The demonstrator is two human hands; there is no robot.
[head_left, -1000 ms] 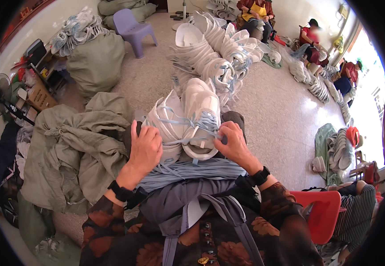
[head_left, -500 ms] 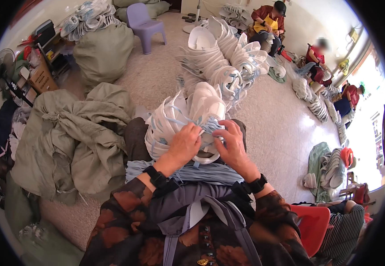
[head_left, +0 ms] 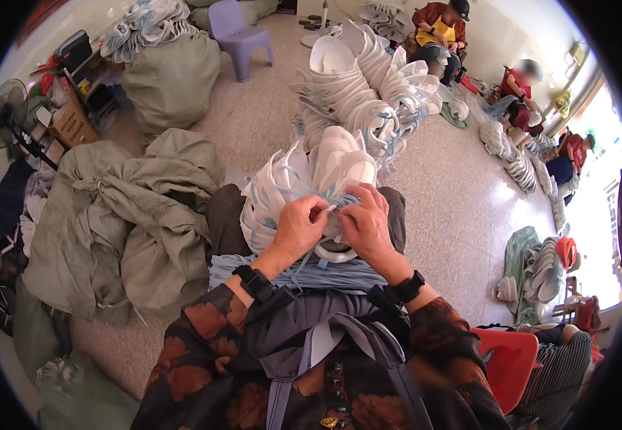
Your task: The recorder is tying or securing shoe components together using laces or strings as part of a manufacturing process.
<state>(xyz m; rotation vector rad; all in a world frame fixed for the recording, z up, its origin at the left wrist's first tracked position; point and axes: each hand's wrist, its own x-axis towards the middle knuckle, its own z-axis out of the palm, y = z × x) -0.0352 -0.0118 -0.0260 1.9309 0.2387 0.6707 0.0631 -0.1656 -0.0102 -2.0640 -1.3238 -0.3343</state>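
Observation:
A white shoe upper (head_left: 357,170) sits on my lap, its toe pointing away from me and its round heel opening toward me. My left hand (head_left: 301,223) is closed in a pinch on a shoelace at the upper's throat, with the pale lace tip between thumb and forefinger. From the other side my right hand (head_left: 368,221) bends over the lacing, thumb and fingers closed on the light blue lace. Fingers partly hide the eyelets. Left of the upper stand several nested white uppers (head_left: 268,193) with blue laces. Across my lap lies a bundle of loose blue shoelaces (head_left: 304,275).
Large stacks of white uppers (head_left: 339,86) rise from the floor ahead. Grey-green sacks (head_left: 103,229) lie at my left, near a fan (head_left: 6,115). A purple chair (head_left: 239,39) stands farther back. Several people work along the right wall; a red chair (head_left: 508,365) is at lower right.
My hands have drawn slightly closer together at the lacing, and the left now pinches a pale lace tip. The whole view has shifted a little.

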